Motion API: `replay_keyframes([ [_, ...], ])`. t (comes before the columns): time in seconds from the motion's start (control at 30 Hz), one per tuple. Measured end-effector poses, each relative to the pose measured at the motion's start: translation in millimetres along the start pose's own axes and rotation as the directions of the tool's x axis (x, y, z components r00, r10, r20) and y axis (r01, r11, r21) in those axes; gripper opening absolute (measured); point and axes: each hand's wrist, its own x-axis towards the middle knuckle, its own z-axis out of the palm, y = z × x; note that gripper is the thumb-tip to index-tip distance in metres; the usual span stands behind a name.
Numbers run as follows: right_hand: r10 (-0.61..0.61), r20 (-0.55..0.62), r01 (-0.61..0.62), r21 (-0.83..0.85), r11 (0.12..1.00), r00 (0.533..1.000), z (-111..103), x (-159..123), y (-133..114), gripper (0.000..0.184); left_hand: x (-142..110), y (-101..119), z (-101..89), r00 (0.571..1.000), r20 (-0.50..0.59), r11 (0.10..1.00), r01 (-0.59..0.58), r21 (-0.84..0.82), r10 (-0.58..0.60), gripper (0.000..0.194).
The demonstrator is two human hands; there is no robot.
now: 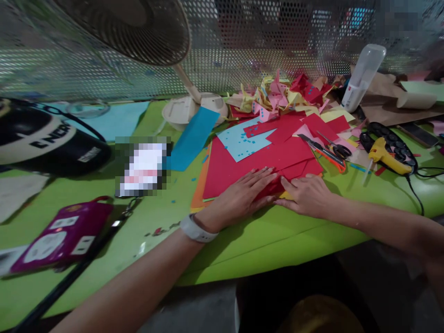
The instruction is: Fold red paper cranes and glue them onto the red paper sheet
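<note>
My left hand (248,192) lies flat with its fingers stretched over a stack of red paper (225,173) near the table's front edge. A light wristband (198,229) is on that wrist. Beside it, my right hand (308,194) has curled fingers, with thumb and forefinger at the front edge of a small folded red and yellow paper (286,195). The two hands nearly meet there, and they partly hide the fold. Behind them a light blue sheet (239,143) with small blue scraps rests on the stack. Orange paper (199,196) shows under its left side.
A utility knife (322,152), scissors (338,149) and a yellow glue gun (390,157) lie right. Crumpled paper scraps (277,97), a fan (194,99) and a clear bottle (364,76) stand behind. Left are a blue strip (194,138), a phone (144,166) and a purple power strip (64,233).
</note>
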Motion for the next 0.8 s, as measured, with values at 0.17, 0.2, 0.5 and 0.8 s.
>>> replay_keyframes([
  [0.17, -0.004, 0.007, 0.004, 0.001, 1.000, 1.000, 1.3, 0.6, 0.1, 0.070, -1.1, -0.2, -2.0, 1.000, 0.021, 1.000, -0.005, 0.024, 0.004, 0.057],
  [0.2, -0.005, 0.008, 0.005, 0.003, 1.000, 1.000, 1.3, 0.7, 0.1, 0.070, -1.4, -0.4, -1.8, 1.000, 0.030, 1.000, -0.010, 0.025, 0.009, 0.057],
  [0.5, 0.020, 0.041, -0.021, 0.032, 0.999, 0.999, -3.8, 1.0, -0.9, 0.072, -1.1, -3.1, 2.1, 0.998, 0.054, 0.998, -0.030, 0.051, 0.028, 0.060],
  [0.8, 0.079, 0.029, -0.079, 0.015, 0.997, 0.996, -12.1, -0.8, 3.5, 0.064, 0.4, -1.4, 3.7, 1.000, 0.024, 0.996, -0.010, 0.084, 0.008, 0.061],
])
